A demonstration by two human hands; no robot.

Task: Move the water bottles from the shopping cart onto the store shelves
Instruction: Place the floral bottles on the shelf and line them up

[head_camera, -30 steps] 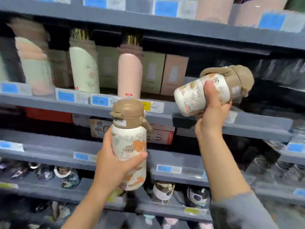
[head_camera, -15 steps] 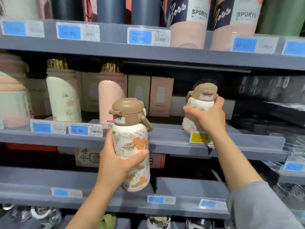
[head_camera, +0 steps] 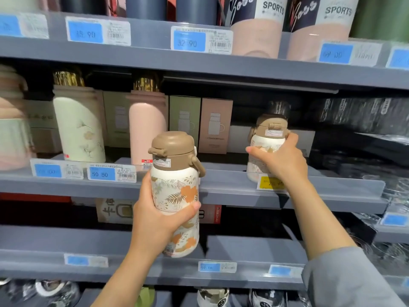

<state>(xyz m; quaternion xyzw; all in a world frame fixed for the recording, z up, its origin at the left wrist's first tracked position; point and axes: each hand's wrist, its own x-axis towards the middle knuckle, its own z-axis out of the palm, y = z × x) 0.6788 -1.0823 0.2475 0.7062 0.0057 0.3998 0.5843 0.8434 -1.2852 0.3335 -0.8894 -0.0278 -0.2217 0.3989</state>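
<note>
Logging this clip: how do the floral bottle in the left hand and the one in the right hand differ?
The left hand holds its bottle in the air, in front of the shelf; the right hand has its bottle upright on that shelf. The left bottle looks larger, being nearer the camera. Both share brown lids and a leafy orange print.
</note>
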